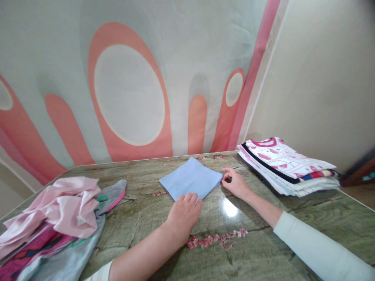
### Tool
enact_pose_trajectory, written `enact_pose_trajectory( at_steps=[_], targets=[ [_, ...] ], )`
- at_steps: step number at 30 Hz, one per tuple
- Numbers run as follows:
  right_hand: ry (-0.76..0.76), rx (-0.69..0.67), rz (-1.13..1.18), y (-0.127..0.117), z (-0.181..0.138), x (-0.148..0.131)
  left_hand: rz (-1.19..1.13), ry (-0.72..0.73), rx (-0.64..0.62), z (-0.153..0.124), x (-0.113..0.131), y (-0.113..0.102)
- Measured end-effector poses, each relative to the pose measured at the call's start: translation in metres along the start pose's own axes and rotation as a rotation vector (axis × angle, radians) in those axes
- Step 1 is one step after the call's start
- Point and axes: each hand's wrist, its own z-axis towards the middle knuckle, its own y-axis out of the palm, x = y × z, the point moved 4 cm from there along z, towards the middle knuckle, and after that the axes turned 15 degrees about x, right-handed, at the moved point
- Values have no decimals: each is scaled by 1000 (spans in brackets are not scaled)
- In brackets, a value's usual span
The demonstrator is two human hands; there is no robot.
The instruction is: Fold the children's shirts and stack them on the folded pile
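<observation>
A light blue cloth (190,177), folded into a flat square, lies on the table with one corner pointing at me. At its near corner is my left hand (185,214), back upward, with bent fingers closed over the cloth's edge; the fingertips are partly hidden. My right hand (236,185) is at the cloth's right corner, thumb and forefinger curved together in a pinch on it.
On the left of the wood-patterned table (140,230) lies a loose heap with a pink garment (70,203) over a grey garment (90,242). A stack of folded clothes (287,168) stands at the back right. Behind the table rises a patterned wall (181,58).
</observation>
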Motion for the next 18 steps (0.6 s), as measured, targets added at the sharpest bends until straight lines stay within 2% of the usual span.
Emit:
enact_pose_trajectory(
  at_steps=[8, 13, 16, 18],
  targets=[
    [-34, 34, -56, -2, 6, 8, -2, -25, -6, 6, -3, 1],
    [-109, -1, -106, 1, 5, 12, -23, -10, -71, 0, -7, -9],
    [-159, 26, -142, -4, 4, 5, -102, 31, -65, -4, -12, -18],
    [-231, 40, -164, -8, 1, -10, -153, 26, 1, -4, -19, -18]
  ],
)
